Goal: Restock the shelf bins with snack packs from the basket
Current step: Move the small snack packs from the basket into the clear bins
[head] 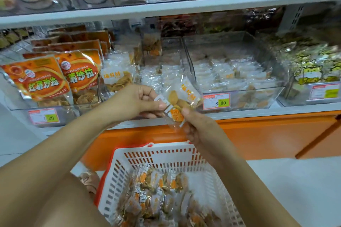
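Clear plastic with orange print wraps the small snack pack [178,100], which both hands hold in front of the shelf edge. The left hand [137,101] pinches its left end between the thumb and curled fingers. The right hand [196,128] grips the lower corner from below. It may be two packs that overlap; the picture is too soft there to tell.

Just behind the pack stands a transparent bin [249,88] with a price tag [216,100] that reads 8.80. Packs with the same print lie inside it, so I judge it is the right bin. Below the hands, the white basket [166,155] with a red rim has many more packs at its bottom.

To do this step well, one hand should let go first. The other hand should then carry the pack over the front wall of the bin and lay it flat on the pile, print upward, so that it does not slide back out.
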The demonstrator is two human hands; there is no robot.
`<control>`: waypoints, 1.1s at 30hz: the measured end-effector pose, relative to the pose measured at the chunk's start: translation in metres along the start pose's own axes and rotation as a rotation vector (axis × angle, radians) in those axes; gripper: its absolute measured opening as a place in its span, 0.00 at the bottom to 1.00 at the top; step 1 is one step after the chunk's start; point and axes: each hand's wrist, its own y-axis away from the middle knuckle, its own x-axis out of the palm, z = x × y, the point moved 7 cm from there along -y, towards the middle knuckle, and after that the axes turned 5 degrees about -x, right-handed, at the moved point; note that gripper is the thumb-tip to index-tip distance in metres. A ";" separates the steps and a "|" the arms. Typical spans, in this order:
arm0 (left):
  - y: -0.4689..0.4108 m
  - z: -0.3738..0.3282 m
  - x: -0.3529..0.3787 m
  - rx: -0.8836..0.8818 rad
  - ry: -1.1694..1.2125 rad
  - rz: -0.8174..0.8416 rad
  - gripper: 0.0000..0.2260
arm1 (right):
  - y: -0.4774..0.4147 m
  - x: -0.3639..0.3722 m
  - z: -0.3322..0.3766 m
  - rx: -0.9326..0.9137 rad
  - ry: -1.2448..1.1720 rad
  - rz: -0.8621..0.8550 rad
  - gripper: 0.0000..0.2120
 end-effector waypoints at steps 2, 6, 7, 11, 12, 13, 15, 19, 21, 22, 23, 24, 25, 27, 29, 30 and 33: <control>0.001 -0.008 -0.008 0.056 -0.067 -0.075 0.10 | -0.006 0.006 0.018 -0.042 0.132 -0.067 0.11; 0.003 -0.021 -0.040 0.165 -0.250 -0.376 0.15 | -0.027 0.019 0.058 -0.140 0.291 -0.130 0.07; 0.004 -0.022 -0.050 0.179 -0.314 -0.445 0.16 | -0.036 0.022 0.067 -0.172 0.320 -0.148 0.06; 0.000 -0.017 -0.086 0.170 -0.504 -0.610 0.14 | -0.087 0.025 0.094 -0.247 0.483 -0.255 0.04; -0.002 -0.015 -0.092 0.158 -0.540 -0.637 0.13 | -0.102 0.026 0.096 -0.246 0.546 -0.272 0.04; -0.004 -0.013 -0.097 0.149 -0.574 -0.661 0.12 | -0.117 0.028 0.098 -0.248 0.616 -0.280 0.05; -0.010 -0.011 -0.103 0.120 -0.619 -0.689 0.11 | -0.146 0.035 0.100 -0.228 0.789 -0.302 0.10; -0.022 -0.009 -0.107 0.063 -0.592 -0.702 0.12 | -0.192 0.041 0.110 -0.157 0.964 -0.398 0.17; -0.026 -0.007 -0.109 0.055 -0.562 -0.702 0.12 | -0.214 0.040 0.111 -0.098 1.041 -0.392 0.16; -0.028 -0.007 -0.109 0.050 -0.551 -0.699 0.12 | -0.223 0.039 0.108 -0.044 1.054 -0.385 0.16; -0.030 -0.006 -0.109 0.044 -0.545 -0.696 0.12 | -0.229 0.042 0.107 -0.016 1.101 -0.358 0.17; -0.031 -0.006 -0.108 0.040 -0.543 -0.692 0.12 | -0.236 0.042 0.106 -0.004 1.137 -0.333 0.18; -0.033 -0.007 -0.107 0.038 -0.536 -0.686 0.12 | -0.245 0.043 0.103 0.013 1.175 -0.301 0.19; -0.037 -0.008 -0.103 0.030 -0.522 -0.671 0.13 | -0.258 0.046 0.098 0.028 1.252 -0.265 0.21; -0.041 -0.010 -0.097 0.023 -0.535 -0.662 0.13 | -0.270 0.045 0.095 0.014 1.335 -0.303 0.21; -0.043 -0.012 -0.094 0.025 -0.547 -0.658 0.13 | -0.275 0.046 0.095 0.009 1.383 -0.324 0.22; -0.046 -0.016 -0.087 0.026 -0.616 -0.661 0.13 | -0.286 0.049 0.093 -0.041 1.430 -0.321 0.20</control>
